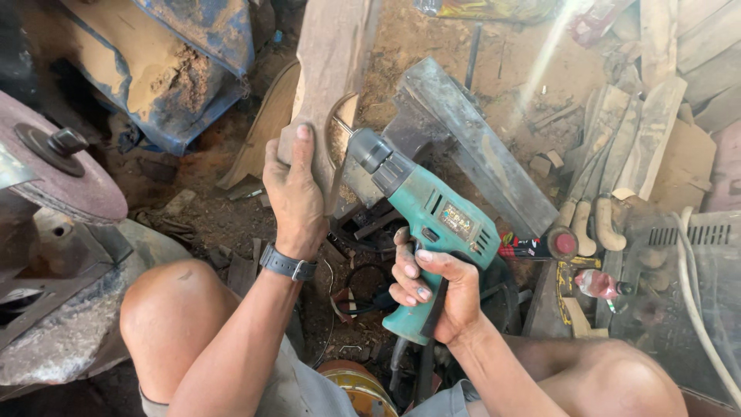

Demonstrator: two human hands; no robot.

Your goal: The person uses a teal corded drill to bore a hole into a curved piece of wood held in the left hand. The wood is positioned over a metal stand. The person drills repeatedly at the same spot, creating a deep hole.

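My left hand (pixel 295 193), with a dark watch at the wrist, grips the lower end of a long wooden plank (pixel 332 69) that stands tilted away from me. My right hand (pixel 436 289) is closed around the pistol grip of a green electric drill (pixel 432 224). The drill's grey chuck points up and left, and its thin bit touches the plank's right edge just above my left thumb. My bare knees frame the bottom of the view.
A round abrasive disc (pixel 58 166) on a machine sits at the left. A blue, sawdust-covered machine body (pixel 154 62) lies at the top left. A steel angle bar (pixel 478 147), cut wooden pieces (pixel 625 147), a red-capped tube (pixel 540 245) and a small bottle (pixel 598 283) lie to the right.
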